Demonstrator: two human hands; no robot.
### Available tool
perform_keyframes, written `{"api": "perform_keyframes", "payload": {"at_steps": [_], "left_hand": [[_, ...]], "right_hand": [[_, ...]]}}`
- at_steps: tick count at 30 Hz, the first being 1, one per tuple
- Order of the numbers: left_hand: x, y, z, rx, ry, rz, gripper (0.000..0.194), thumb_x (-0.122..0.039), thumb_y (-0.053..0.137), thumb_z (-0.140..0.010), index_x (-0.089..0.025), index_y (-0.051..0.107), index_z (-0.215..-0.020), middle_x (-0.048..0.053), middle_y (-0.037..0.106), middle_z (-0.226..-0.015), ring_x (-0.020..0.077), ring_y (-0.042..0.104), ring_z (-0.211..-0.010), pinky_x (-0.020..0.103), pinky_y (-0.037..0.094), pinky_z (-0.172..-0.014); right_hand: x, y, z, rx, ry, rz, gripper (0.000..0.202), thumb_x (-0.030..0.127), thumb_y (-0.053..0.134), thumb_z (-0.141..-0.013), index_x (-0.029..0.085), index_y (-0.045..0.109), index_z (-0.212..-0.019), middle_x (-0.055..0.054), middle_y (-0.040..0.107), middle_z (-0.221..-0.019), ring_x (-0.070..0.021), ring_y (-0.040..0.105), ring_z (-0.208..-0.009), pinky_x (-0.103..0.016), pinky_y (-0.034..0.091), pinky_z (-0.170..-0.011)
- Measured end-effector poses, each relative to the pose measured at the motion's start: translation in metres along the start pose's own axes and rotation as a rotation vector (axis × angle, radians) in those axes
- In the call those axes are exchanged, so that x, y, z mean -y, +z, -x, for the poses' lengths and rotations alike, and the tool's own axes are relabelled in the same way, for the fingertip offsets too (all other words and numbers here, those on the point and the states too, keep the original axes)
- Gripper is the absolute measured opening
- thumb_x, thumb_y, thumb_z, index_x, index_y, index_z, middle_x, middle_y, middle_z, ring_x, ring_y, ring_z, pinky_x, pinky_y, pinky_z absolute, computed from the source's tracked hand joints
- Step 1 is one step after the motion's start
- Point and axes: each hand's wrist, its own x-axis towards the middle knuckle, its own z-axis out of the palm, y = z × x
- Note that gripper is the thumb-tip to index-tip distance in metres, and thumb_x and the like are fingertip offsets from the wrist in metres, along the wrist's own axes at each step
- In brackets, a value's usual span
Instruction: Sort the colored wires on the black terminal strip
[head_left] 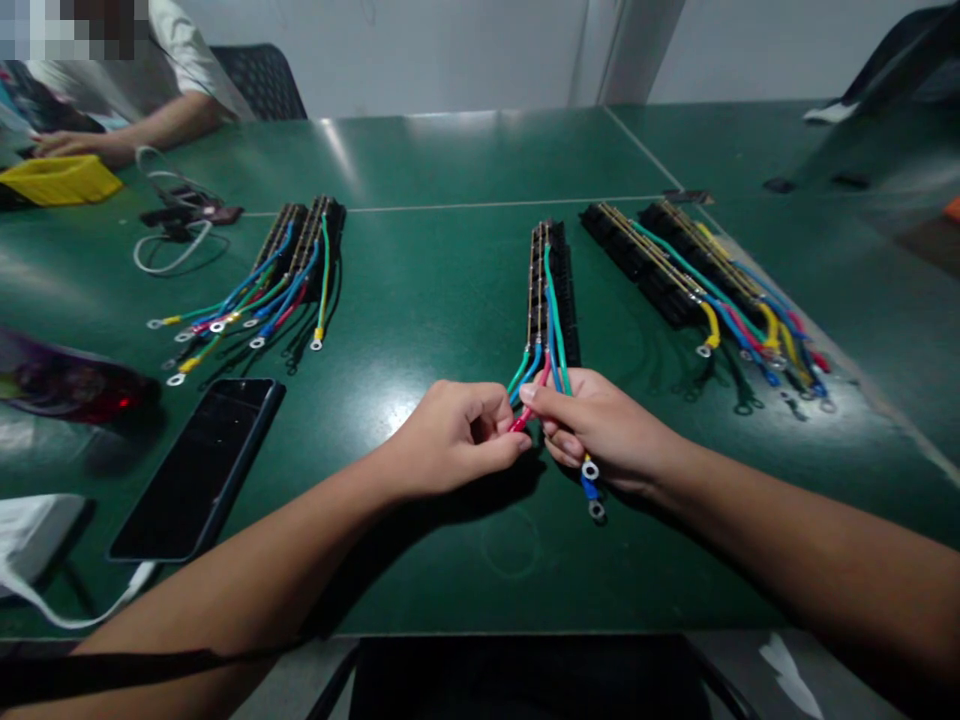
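Note:
A long black terminal strip (538, 285) with metal bars lies on the green table in front of me. Green, blue and red wires (555, 310) run from it toward my hands. My left hand (465, 435) pinches the red wire near its sleeved end, its thumb and index finger closed. My right hand (600, 425) is wrapped round several of the wires, with its thumb on the red one. Below my right hand, ring terminals (591, 468) with yellow and blue sleeves stick out. The red wire's tip is hidden by my left fingers.
Similar wired strips lie to the left (311, 245) and right (660, 260). At the left are a phone (199, 470) on a white cable, a white adapter (37, 530), a dark bottle (71, 380), tangled cables (184, 215) and a yellow bin (64, 180). Another person's arm (165, 125) rests beyond.

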Motion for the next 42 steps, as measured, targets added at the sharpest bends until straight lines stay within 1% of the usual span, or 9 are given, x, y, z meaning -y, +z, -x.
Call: {"api": "perform_keyframes", "payload": {"at_steps": [4, 9, 13, 16, 23, 28, 34, 39, 42], "left_hand": [[0.0, 0.0, 0.001, 0.024, 0.008, 0.025, 0.025, -0.033, 0.063, -0.083, -0.014, 0.053, -0.07, -0.005, 0.05, -0.056, 0.006, 0.042, -0.05, 0.017, 0.03, -0.046], [-0.002, -0.005, 0.002, 0.09, 0.097, 0.093, 0.026, -0.036, 0.07, -0.08, -0.013, 0.057, -0.077, -0.003, 0.056, -0.063, 0.0073, 0.049, -0.056, 0.018, 0.038, -0.052], [0.0, -0.009, 0.002, 0.123, 0.155, 0.054, 0.025, -0.034, 0.073, -0.079, -0.013, 0.06, -0.083, -0.002, 0.059, -0.066, 0.0069, 0.051, -0.055, 0.018, 0.039, -0.052], [0.002, -0.009, 0.002, 0.073, 0.212, -0.003, 0.024, -0.034, 0.072, -0.08, -0.013, 0.062, -0.082, -0.002, 0.062, -0.065, 0.0068, 0.053, -0.054, 0.018, 0.04, -0.052], [0.003, -0.01, 0.004, -0.14, 0.347, -0.119, 0.032, -0.035, 0.082, -0.071, -0.012, 0.065, -0.087, -0.001, 0.065, -0.066, 0.0073, 0.056, -0.054, 0.017, 0.041, -0.05], [0.0, -0.011, 0.002, -0.117, 0.453, -0.209, 0.022, -0.033, 0.076, -0.079, -0.014, 0.069, -0.086, 0.002, 0.069, -0.072, 0.0093, 0.059, -0.06, 0.02, 0.043, -0.057], [0.0, -0.01, 0.004, -0.11, 0.41, -0.169, 0.017, -0.03, 0.073, -0.083, -0.014, 0.07, -0.088, 0.004, 0.074, -0.08, 0.0127, 0.067, -0.068, 0.021, 0.047, -0.063], [-0.002, -0.011, 0.003, -0.127, 0.37, -0.113, 0.009, -0.023, 0.069, -0.085, -0.014, 0.069, -0.084, 0.001, 0.074, -0.077, 0.0093, 0.066, -0.067, 0.018, 0.045, -0.061], [-0.001, -0.011, 0.003, -0.109, 0.357, -0.106, 0.012, -0.026, 0.071, -0.084, -0.014, 0.068, -0.085, 0.001, 0.073, -0.076, 0.01, 0.065, -0.066, 0.018, 0.045, -0.061]], "right_hand": [[0.002, 0.001, 0.001, 0.003, 0.017, -0.01, 0.023, 0.027, 0.067, -0.083, 0.017, 0.05, -0.071, 0.01, 0.041, -0.042, -0.0024, 0.03, -0.03, -0.015, 0.026, -0.031], [0.002, -0.002, 0.0, 0.048, 0.04, -0.06, 0.025, 0.028, 0.072, -0.078, 0.017, 0.05, -0.071, 0.011, 0.041, -0.041, -0.0024, 0.029, -0.03, -0.014, 0.026, -0.031], [0.001, -0.006, -0.001, 0.099, 0.063, -0.098, 0.026, 0.027, 0.071, -0.078, 0.017, 0.049, -0.07, 0.01, 0.042, -0.042, -0.0026, 0.03, -0.03, -0.015, 0.027, -0.032], [0.001, -0.008, -0.001, 0.122, 0.066, -0.093, 0.024, 0.027, 0.069, -0.08, 0.017, 0.05, -0.07, 0.01, 0.044, -0.044, -0.0028, 0.032, -0.03, -0.015, 0.028, -0.032], [0.002, -0.007, -0.002, 0.107, 0.045, 0.03, 0.03, 0.034, 0.066, -0.083, 0.016, 0.05, -0.065, 0.008, 0.045, -0.046, -0.0023, 0.034, -0.031, -0.015, 0.029, -0.032], [0.002, -0.008, -0.002, 0.119, 0.025, 0.063, 0.026, 0.032, 0.071, -0.079, 0.015, 0.054, -0.069, 0.009, 0.045, -0.047, -0.002, 0.034, -0.032, -0.015, 0.031, -0.034], [0.0, -0.009, -0.003, 0.124, 0.022, 0.109, 0.025, 0.035, 0.067, -0.083, 0.017, 0.053, -0.073, 0.01, 0.043, -0.048, -0.0027, 0.034, -0.032, -0.016, 0.03, -0.034], [-0.001, -0.008, -0.002, 0.124, 0.006, 0.197, 0.029, 0.039, 0.063, -0.087, 0.019, 0.05, -0.072, 0.01, 0.042, -0.046, -0.0043, 0.036, -0.032, -0.017, 0.029, -0.033], [-0.001, -0.008, -0.003, 0.131, 0.001, 0.208, 0.028, 0.039, 0.061, -0.087, 0.019, 0.05, -0.072, 0.01, 0.042, -0.046, -0.0045, 0.036, -0.033, -0.017, 0.029, -0.034]]}}
